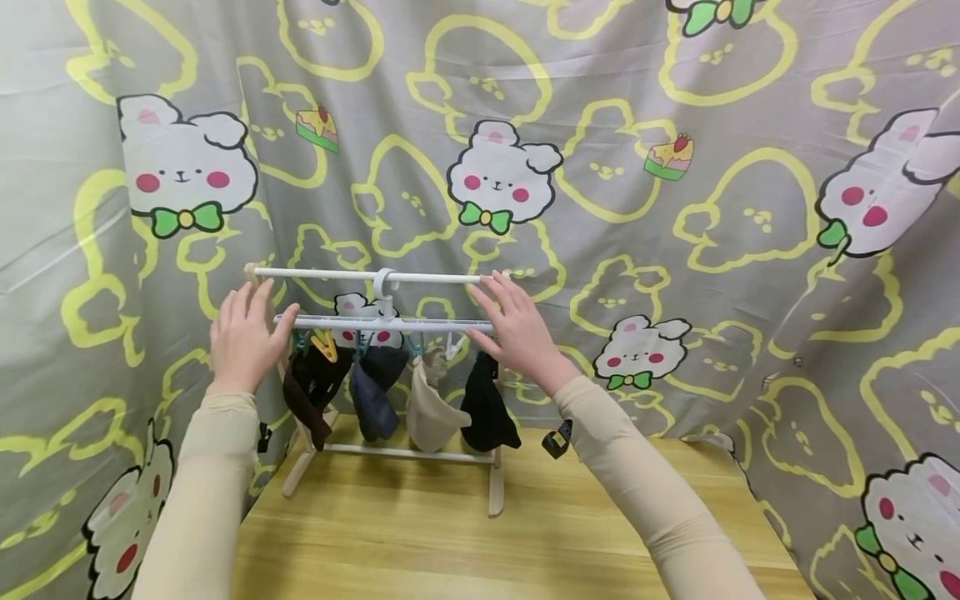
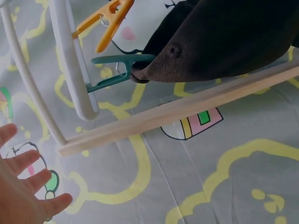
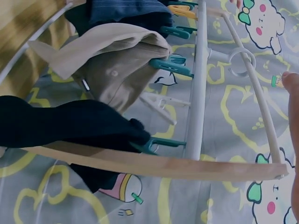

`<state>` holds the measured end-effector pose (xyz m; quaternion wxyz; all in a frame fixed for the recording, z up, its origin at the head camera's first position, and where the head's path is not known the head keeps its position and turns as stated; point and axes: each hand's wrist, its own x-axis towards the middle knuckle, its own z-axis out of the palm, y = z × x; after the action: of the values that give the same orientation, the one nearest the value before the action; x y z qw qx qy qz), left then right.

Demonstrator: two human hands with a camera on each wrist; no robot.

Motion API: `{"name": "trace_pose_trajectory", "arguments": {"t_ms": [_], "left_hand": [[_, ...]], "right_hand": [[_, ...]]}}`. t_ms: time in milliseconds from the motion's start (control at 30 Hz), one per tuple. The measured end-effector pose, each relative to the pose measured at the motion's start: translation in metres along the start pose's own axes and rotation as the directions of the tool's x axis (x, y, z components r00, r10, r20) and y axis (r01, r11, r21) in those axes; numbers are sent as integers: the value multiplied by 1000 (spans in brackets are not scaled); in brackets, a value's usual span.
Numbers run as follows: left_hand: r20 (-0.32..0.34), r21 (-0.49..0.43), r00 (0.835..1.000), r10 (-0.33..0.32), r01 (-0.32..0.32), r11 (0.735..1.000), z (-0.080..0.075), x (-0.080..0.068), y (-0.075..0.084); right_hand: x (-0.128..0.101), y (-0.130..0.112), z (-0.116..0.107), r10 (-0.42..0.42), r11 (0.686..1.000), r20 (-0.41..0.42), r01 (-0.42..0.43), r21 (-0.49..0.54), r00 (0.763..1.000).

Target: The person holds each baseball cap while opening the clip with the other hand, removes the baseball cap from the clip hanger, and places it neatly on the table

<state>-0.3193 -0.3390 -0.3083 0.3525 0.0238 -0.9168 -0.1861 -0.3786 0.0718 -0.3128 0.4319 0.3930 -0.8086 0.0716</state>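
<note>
Steadying a pale plastic clip hanger point(image 1: 382, 323) loaded with caps, both my hands spread flat at its ends.

Head view: left hand point(image 1: 242, 340) and right hand point(image 1: 517, 327) flank it below the white rail point(image 1: 360, 274); a shove could tip the small wooden rack point(image 1: 495, 487). Left wrist: the brown corduroy cap point(image 2: 219, 42) could slip its teal peg point(image 2: 119, 70). Right wrist: likewise the beige cap point(image 3: 107, 65).

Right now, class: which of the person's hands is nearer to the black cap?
Right. The right hand rests at the hanger bar directly above the black cap; the left hand is at the bar's far end, beyond three other caps.
</note>
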Motion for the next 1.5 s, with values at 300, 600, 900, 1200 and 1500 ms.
{"name": "trace_pose_trajectory", "arguments": {"t_ms": [300,600,900,1200,1500], "left_hand": [[20,31,1000,13,-14,999,5,28,4],[106,74,994,-6,-2,997,8,52,7],[174,84,985,-11,-4,996,7,68,18],[249,131,969,-9,-24,991,8,78,15],[271,185,962,17,-69,980,15,81,7]], "right_hand": [[32,-6,10,0,1000,-26,-1,-26,1000],[55,-11,17,12,997,-43,-15,-70,999],[65,-11,22,145,980,121,-126,-153,982],[68,-7,29,224,967,253,-182,-177,941],[67,-5,36,254,954,296,-189,-232,921]]}}
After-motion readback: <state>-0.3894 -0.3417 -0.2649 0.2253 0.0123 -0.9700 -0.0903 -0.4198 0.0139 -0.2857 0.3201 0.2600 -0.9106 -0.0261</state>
